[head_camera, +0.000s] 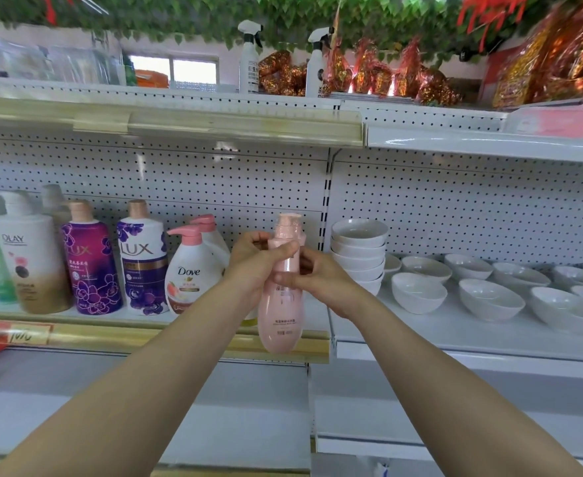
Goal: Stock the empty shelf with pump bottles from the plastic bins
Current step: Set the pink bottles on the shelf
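A tall pink pump bottle hangs upright in front of the middle shelf, its base level with the shelf's gold front rail. My left hand grips its upper body from the left, thumb across the front. My right hand holds the same bottle from the right, fingers laid over its middle. On the shelf to the left stand a Dove bottle, two purple Lux bottles and a white Olay bottle. The shelf space behind the held bottle is bare. No plastic bins are in view.
White bowls are stacked and spread over the right-hand shelf section. Spray bottles and red-gold foil packs sit on the top shelf. A vertical upright divides the two shelf sections. Lower shelves lie below.
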{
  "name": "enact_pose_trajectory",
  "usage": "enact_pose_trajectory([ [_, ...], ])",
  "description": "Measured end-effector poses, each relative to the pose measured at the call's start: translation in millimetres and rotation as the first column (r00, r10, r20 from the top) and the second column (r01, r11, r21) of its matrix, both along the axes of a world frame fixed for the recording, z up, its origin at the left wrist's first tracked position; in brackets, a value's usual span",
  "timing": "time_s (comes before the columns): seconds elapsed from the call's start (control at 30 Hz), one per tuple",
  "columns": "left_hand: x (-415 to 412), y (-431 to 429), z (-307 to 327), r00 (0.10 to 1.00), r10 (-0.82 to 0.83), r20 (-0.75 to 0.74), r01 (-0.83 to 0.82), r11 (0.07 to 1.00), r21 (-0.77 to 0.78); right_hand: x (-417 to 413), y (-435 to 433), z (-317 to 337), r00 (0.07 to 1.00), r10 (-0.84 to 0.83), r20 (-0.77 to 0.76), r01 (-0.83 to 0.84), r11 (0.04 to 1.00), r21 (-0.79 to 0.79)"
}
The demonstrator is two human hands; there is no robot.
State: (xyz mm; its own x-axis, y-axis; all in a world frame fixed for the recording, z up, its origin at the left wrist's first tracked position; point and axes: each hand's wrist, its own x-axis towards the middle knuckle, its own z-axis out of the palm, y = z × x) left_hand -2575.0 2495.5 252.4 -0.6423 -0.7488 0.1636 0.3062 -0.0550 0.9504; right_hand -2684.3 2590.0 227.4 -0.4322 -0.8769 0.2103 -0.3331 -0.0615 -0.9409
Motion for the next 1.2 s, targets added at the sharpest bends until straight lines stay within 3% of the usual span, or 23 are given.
enact_pose_trajectory([
  [0.07,0,-5,-1,0.994,0.105,0.021,-0.100,0.982,-0.159,-3,-4,4,0.998,-0.046,-0.035,0.045,0.999,-0.011],
  [0.2,7,-32,-23,0.932,0.345,0.109,-0.261,0.850,-0.458,-19,-8,9,0.978,-0.206,-0.019,0.204,0.976,-0.080],
  [0.37,13,-44,-64,0.893,0.339,0.297,-0.203,0.890,-0.407,-27,-14,7,0.963,-0.259,-0.076,0.256,0.966,-0.041],
  [0.67,9,-58,-96,0.822,0.479,0.306,-0.172,0.723,-0.669,-35,-28,-19,0.943,-0.307,-0.131,0.315,0.948,0.048],
  [0.93,8,-64,-106,0.807,0.532,0.258,-0.163,0.620,-0.768,-39,-30,-29,0.929,-0.346,-0.134,0.357,0.932,0.064],
  [1.2,13,-69,-108,0.815,0.505,0.284,-0.082,0.585,-0.807,-29,-31,-26,0.918,-0.363,-0.161,0.383,0.917,0.113],
])
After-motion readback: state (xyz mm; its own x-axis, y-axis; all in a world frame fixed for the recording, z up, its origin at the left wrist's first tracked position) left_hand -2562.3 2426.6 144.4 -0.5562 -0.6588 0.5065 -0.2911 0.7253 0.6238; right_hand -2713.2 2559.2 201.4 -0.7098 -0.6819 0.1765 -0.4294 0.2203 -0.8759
